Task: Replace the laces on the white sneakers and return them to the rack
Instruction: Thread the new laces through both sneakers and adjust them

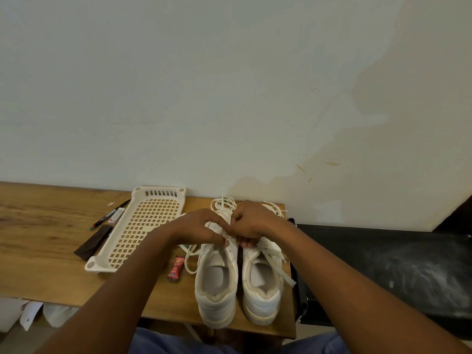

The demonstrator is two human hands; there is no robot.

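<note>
- Two white sneakers side by side on the wooden table, heels toward the camera, toes toward the wall.
- Left sneaker and right sneaker nearly touching along their inner sides, a thin dark gap between them.
- Both sit at the table's right end, near its front edge.
- Left hand over the tongue area of the left sneaker, fingers curled, fingertips pinching a white lace at the eyelets.
- Right hand just beside it, fingers curled in, pinching lace at the top of the left sneaker's inner side; the exact strand is hidden by the fingers.
- The two hands almost touch above the shoes.
- Loose lace loops down the left sneaker's outer side onto the table.
- Right sneaker's lace end trails over its outer side.
- Bundle of spare white laces behind the hands, near the wall.
- Cream plastic rack with a grid bottom lies flat on the table, left of the shoes, angled.
- Small red packet between the rack and the left sneaker.
- Black marker, a small white item and a dark brown case left of the rack.
- Black surface to the right of the table.
</note>
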